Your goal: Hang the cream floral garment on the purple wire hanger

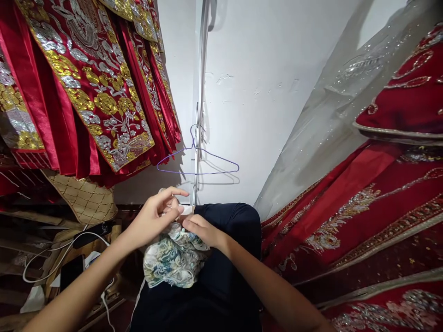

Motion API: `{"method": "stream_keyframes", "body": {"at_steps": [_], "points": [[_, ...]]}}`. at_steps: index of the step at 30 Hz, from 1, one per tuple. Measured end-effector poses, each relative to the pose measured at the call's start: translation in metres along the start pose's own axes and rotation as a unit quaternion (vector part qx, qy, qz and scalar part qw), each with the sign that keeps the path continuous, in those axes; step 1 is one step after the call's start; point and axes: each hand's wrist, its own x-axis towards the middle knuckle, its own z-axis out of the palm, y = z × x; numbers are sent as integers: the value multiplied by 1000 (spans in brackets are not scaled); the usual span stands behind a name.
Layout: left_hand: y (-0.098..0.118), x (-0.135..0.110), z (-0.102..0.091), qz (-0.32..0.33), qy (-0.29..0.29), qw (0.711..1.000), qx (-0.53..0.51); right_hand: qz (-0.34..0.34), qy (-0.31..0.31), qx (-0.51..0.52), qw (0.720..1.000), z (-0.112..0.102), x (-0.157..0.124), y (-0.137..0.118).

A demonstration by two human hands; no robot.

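At the lower centre of the frame, the left hand is pinching the top edge of a crumpled floral cloth in blue, green and cream, its grip narrow; the right hand is pressing closed on the same cloth, lying on a dark-trousered lap; a thin purple wire hanger is hanging just above; red embroidered robes are filling the upper left.

Showing a white wall with a purple wire hanger on a metal strip, crowding in red embroidered robes at left, glittering red cloth at right.
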Motion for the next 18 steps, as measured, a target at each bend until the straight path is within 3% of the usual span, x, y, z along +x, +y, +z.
{"method": "stream_keyframes", "body": {"at_steps": [4, 9, 12, 15, 18], "points": [[8, 5, -14, 52, 3, 993, 109, 14, -74, -33, 997, -8, 9, -20], [-1, 5, -33, 76, -39, 942, 325, -110, 77, -147, 980, -40, 19, -48], [-17, 1, -46, 47, -92, 905, 413, -126, 89, -149, 977, -66, 18, -58], [-28, 0, -63, 20, -150, 902, 404, -83, 71, -191, 975, -87, 12, -58], [-33, 0, -78, -1, -175, 941, 290, -20, 47, -226, 973, -101, 4, -46]]}}
